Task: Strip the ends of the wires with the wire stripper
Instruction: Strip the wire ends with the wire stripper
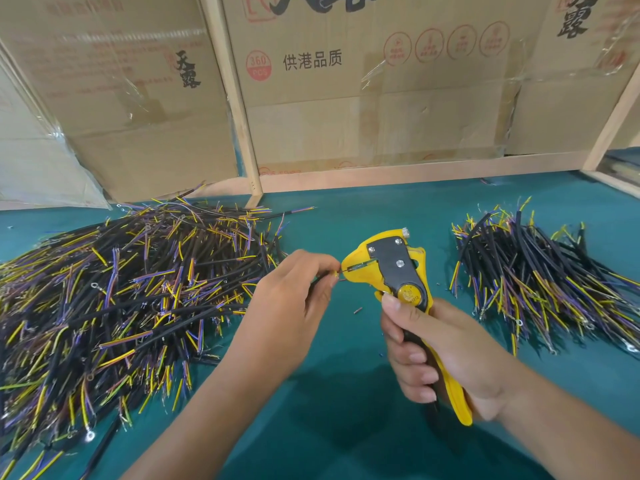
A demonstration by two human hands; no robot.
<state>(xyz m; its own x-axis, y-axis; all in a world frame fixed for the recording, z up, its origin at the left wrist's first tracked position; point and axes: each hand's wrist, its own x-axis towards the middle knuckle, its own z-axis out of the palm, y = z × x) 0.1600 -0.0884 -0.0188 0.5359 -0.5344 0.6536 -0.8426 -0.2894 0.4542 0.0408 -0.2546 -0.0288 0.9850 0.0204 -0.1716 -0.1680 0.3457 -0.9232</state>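
Wire end fed into yellow plastic wire stripper (398, 271)

Left hand (294, 299) pinches a thin wire (335, 274); right hand (446, 355) clenches the handles, centre frame, above teal felt-like table (346, 410).

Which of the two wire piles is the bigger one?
The pile on the left, beside the left hand; it spreads far wider over the green table than the smaller pile on the right.

Likely a small assembly workshop: heaped wire offcuts (131, 292), green bench (346, 393), stacked cartons (381, 81).
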